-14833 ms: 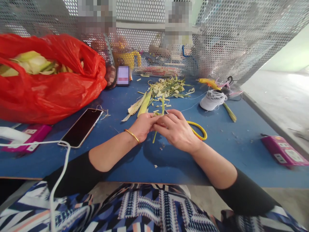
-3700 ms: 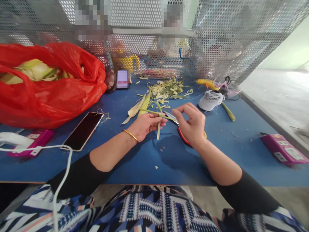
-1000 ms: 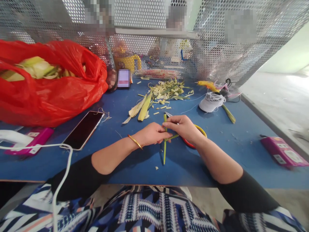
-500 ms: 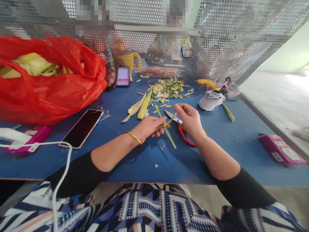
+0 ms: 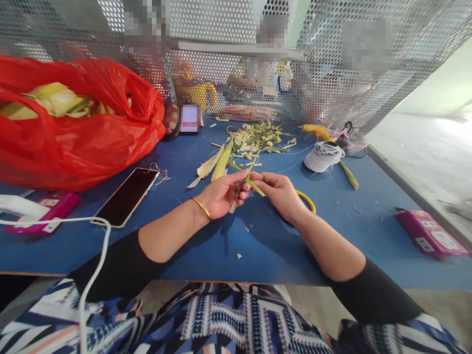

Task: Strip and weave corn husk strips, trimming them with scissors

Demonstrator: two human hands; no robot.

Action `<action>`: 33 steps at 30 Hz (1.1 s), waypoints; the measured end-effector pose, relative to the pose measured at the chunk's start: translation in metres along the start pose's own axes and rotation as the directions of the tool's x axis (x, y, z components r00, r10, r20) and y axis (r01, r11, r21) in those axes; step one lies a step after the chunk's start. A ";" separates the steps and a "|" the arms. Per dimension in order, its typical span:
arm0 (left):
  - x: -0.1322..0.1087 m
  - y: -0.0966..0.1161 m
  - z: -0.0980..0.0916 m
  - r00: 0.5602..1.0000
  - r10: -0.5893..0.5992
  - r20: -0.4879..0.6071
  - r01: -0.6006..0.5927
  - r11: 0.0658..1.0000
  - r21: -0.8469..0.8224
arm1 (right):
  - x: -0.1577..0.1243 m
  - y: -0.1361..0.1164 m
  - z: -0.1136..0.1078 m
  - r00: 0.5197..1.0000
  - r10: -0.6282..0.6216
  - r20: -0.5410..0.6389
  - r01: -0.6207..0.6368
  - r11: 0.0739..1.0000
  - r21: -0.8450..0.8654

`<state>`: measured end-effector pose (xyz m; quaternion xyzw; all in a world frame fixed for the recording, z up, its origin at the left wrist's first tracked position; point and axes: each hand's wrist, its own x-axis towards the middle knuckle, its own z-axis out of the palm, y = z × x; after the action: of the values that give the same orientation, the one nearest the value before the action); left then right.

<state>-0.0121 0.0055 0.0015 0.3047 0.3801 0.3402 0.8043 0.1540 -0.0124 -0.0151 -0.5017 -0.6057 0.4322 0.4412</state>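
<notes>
Between my hands are several green leaf strips (image 5: 257, 189), crossing one another at a small knot-like centre. My left hand (image 5: 226, 192) pinches them near that crossing with thumb and fingers, and one pale end hangs below the fingers. My right hand (image 5: 278, 194) is closed with its fingertips at the crossing, touching the strips from the right. Scissors (image 5: 306, 200) lie under and behind my right hand; only part of their yellow and red handle shows. Long pale husk leaves (image 5: 220, 164) lie just beyond my left hand.
A heap of leaf scraps (image 5: 258, 136) lies farther back. The red bag (image 5: 121, 142) of husks fills the left. Around are a phone (image 5: 127, 196), a white thread bundle (image 5: 322, 158), a cut stalk (image 5: 348, 175) and a purple power strip (image 5: 431, 232). Perforated metal mesh (image 5: 228, 59) stands behind.
My right hand has come down and left to meet my left hand. The strips have turned, and my right hand now covers most of the scissors.
</notes>
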 end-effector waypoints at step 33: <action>-0.001 -0.020 0.003 0.972 0.205 0.114 -0.187 0.388 0.902 | -0.002 -0.014 -0.011 0.967 -0.254 -0.027 0.231 0.914 -0.332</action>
<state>-0.0040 -0.0073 -0.0114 0.7305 0.4712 0.1753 0.4622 0.1616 -0.0151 0.0008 -0.5035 -0.7106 0.2501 0.4231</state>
